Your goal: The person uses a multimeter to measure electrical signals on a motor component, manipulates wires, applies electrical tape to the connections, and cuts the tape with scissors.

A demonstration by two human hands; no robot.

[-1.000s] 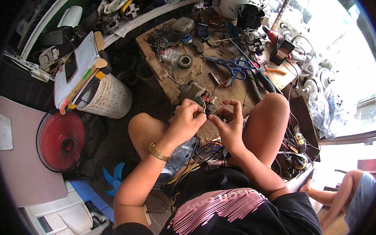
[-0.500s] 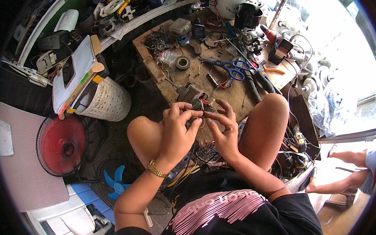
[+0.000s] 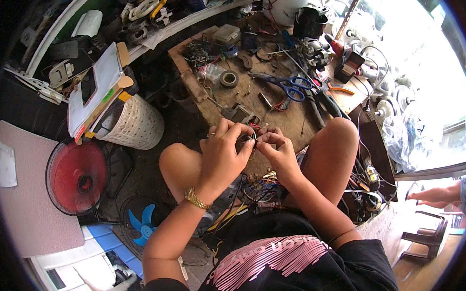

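My left hand [image 3: 224,151] and my right hand [image 3: 279,153] meet at the near edge of the wooden work board, fingertips almost touching. Each pinches thin electrical wires [image 3: 255,132] between thumb and fingers; green, white and red strands show there. The exact joint between the fingertips is hidden. Just beyond my fingers sits a greyish metal block [image 3: 239,113], apparently a small motor part, where the wires seem to lead. Scissors [image 3: 296,88] with blue handles lie farther right on the board. A roll of dark tape [image 3: 229,78] rests beyond the metal block.
Pliers with orange handles [image 3: 341,90] and a soldering gun [image 3: 346,57] lie at the far right. A white perforated basket [image 3: 138,123] stands left of the board, near a red fan [image 3: 78,178] and a blue-bladed fan [image 3: 143,225]. Loose cables [image 3: 261,191] lie between my legs.
My right fingers have curled in from a wider spread and now pinch closer to my left fingertips. At the right, another person's legs have shifted, and a dark stool shows more fully.
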